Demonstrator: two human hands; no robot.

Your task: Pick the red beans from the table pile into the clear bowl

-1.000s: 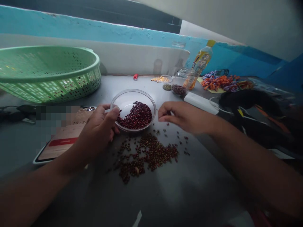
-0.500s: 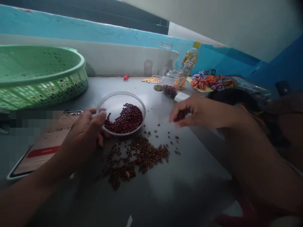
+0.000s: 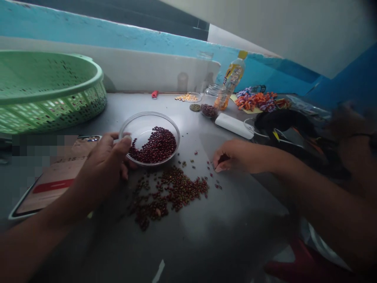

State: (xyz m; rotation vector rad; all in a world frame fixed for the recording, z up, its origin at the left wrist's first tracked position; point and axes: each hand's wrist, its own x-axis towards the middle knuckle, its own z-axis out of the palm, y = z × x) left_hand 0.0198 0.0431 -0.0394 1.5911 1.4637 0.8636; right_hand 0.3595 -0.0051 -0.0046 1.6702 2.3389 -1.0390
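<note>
A clear round bowl (image 3: 141,122) holding dark red beans (image 3: 154,144) stands on the grey table (image 3: 206,228). My left hand (image 3: 103,167) grips the bowl's near left rim, thumb on the edge. A loose heap of red and greenish beans (image 3: 171,192) lies on the table just in front of the bowl. My right hand (image 3: 235,157) rests low at the heap's right edge, fingers curled down onto a few scattered beans (image 3: 217,184); whether it holds any is hidden.
A green perforated basket (image 3: 50,94) sits at the back left, a phone (image 3: 55,179) under my left wrist. At the back stand a glass jar (image 3: 214,97), a yellow-capped bottle (image 3: 232,78), small seed piles (image 3: 185,97), colourful bits (image 3: 256,101), a white power bank (image 3: 234,125) and a black bag (image 3: 288,125).
My right hand left the bowl's right rim, swung out to the right and came down onto the scattered beans. The left hand kept its hold on the bowl.
</note>
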